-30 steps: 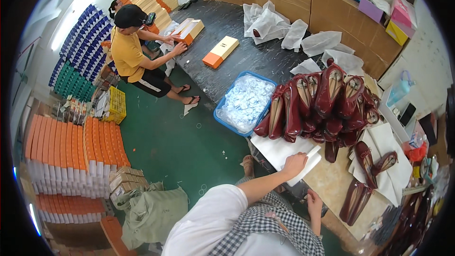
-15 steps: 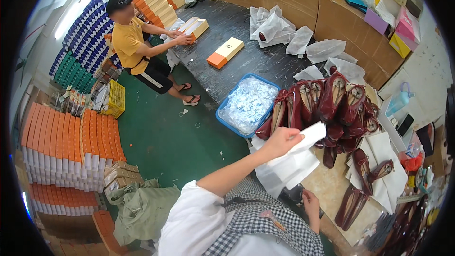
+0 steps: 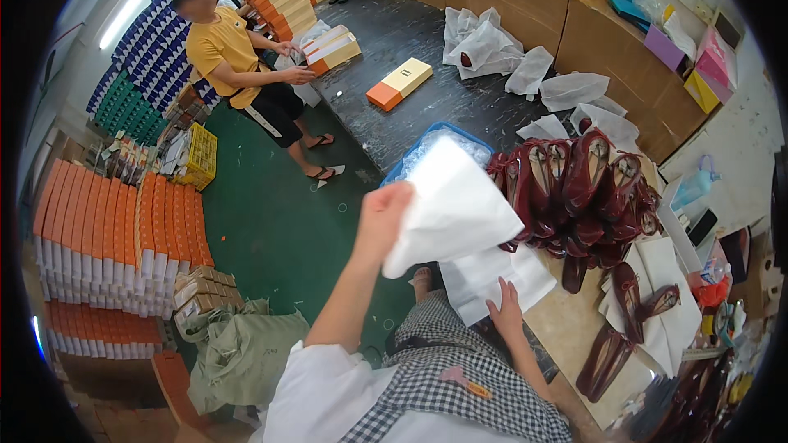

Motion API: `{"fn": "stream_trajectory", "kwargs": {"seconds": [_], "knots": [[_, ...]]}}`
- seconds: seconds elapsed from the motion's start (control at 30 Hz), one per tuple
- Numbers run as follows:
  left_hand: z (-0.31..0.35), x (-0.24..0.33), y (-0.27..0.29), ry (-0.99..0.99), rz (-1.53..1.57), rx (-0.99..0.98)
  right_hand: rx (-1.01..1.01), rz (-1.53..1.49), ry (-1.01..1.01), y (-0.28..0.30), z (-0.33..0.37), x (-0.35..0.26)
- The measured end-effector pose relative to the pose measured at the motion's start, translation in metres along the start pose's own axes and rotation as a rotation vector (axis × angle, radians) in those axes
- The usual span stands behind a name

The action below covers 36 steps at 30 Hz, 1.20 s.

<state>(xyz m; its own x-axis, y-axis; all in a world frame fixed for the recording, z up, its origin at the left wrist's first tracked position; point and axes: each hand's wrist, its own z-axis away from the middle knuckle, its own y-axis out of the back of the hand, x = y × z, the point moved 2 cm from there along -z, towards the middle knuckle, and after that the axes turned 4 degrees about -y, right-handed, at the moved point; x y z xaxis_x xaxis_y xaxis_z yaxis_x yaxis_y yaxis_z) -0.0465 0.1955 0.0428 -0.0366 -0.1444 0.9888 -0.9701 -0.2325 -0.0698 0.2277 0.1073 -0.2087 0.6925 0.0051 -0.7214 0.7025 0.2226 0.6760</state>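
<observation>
My left hand (image 3: 382,215) is raised above the table edge and pinches a white sheet of wrapping paper (image 3: 453,207) by its corner; the sheet hangs open in the air. My right hand (image 3: 506,312) rests flat, fingers spread, on the stack of white paper sheets (image 3: 502,272) lying at the near edge of the table. Just beyond the stack lies a pile of glossy dark red shoes (image 3: 574,189). A blue tray (image 3: 400,171) of small white packets sits partly hidden behind the lifted sheet.
A person in a yellow shirt (image 3: 226,49) stands at the dark table (image 3: 427,111) handling a box. An orange and cream box (image 3: 399,83), white bags (image 3: 484,41), more shoes (image 3: 624,320), stacked orange boxes (image 3: 107,230), a yellow crate (image 3: 201,156), and a green sack (image 3: 246,353) surround the green floor.
My left hand has lifted one white sheet off the stack, up and to the left. My right hand has moved onto the stack. The person in yellow has shifted along the table.
</observation>
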Motion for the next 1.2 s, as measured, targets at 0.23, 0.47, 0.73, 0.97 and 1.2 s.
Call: {"fn": "stream_trajectory", "kwargs": {"seconds": [0.23, 0.47, 0.73, 0.97, 1.2], "knots": [[0.024, 0.018, 0.064, -0.01, 0.076, 0.359, -0.221, 0.309, -0.064, -0.012, -0.011, -0.007], [0.041, 0.021, 0.082, -0.01, 0.054, 0.466, 0.058, -0.067, -0.056, -0.01, -0.025, 0.027], [0.035, 0.007, 0.066, 0.041, 0.112, 0.458, 0.16, -0.139, -0.259, 0.039, -0.04, 0.06], [0.029, -0.004, 0.038, 0.059, 0.002, 0.384, 0.242, -0.106, -0.143, 0.061, -0.026, 0.086], [0.036, -0.006, -0.017, 0.073, -0.098, 0.346, 0.248, -0.407, -0.167, 0.136, -0.006, -0.007]]}}
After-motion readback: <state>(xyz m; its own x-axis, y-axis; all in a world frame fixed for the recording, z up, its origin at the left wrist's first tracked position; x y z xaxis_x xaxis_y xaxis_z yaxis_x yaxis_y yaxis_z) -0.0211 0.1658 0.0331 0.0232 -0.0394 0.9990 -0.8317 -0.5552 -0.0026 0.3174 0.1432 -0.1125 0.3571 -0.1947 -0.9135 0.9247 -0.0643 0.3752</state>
